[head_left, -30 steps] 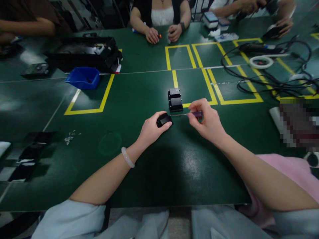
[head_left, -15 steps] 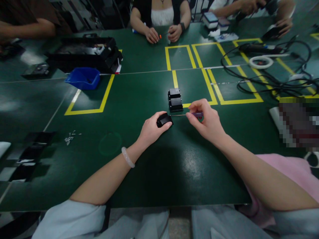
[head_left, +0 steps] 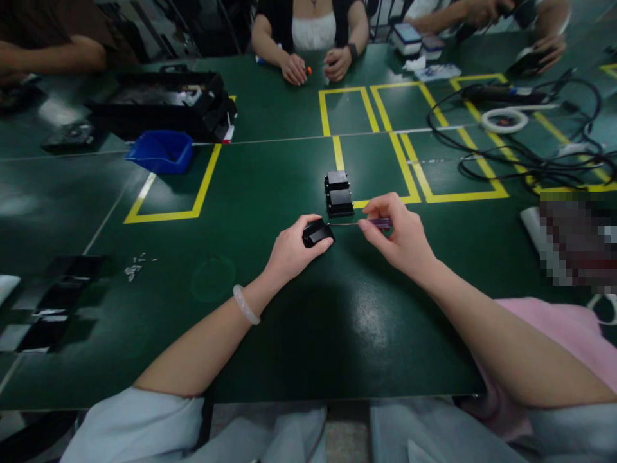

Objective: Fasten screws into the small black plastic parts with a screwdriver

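My left hand is closed round a small black block on the green table, thumb along its near side. My right hand pinches the purple handle of a screwdriver. Its thin shaft points left, and the tip meets the right upper edge of the held block. Just beyond the hands, two similar black blocks sit one behind the other, with small screws at their sides. Several loose screws lie in a little pile to the left.
A blue bin stands before a long black tray at the back left. Black cables are coiled at the right. Dark pieces lie far left. A person's hands rest across the table; other people sit either side.
Hardly anything differs. The purple handle and my right fingers have shifted very slightly left; my left hand still holds the black block in the same place.
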The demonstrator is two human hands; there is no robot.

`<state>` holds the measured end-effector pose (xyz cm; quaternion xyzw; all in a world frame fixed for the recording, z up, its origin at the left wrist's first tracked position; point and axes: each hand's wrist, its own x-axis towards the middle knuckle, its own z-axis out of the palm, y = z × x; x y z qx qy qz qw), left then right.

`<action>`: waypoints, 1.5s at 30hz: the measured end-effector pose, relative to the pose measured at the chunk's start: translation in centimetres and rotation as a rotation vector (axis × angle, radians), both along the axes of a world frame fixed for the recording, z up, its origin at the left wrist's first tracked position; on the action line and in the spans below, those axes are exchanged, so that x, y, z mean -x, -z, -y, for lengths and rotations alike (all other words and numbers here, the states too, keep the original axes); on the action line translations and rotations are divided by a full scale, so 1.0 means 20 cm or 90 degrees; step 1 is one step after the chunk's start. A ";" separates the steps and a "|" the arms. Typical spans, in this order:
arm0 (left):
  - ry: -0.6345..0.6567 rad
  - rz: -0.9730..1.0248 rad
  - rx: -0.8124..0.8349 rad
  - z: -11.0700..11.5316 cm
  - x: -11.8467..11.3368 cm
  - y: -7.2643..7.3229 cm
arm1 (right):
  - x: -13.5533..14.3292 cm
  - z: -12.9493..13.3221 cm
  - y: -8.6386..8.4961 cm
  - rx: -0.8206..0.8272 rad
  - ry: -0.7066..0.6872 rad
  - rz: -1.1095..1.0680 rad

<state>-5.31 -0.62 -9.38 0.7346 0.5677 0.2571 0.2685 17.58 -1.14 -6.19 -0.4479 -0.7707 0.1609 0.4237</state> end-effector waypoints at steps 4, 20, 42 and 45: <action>0.008 -0.013 0.015 0.00 0.00 -0.02 | 0.00 0.00 0.00 0.006 0.001 0.003; 0.048 -0.090 0.053 0.01 -0.01 -0.04 | 0.00 0.01 -0.01 0.036 0.015 -0.014; 0.036 -0.134 0.084 0.02 -0.03 -0.06 | 0.00 0.00 -0.01 0.047 -0.002 -0.027; 0.039 -0.133 0.086 0.02 -0.04 -0.06 | 0.00 0.00 -0.01 0.050 0.002 -0.031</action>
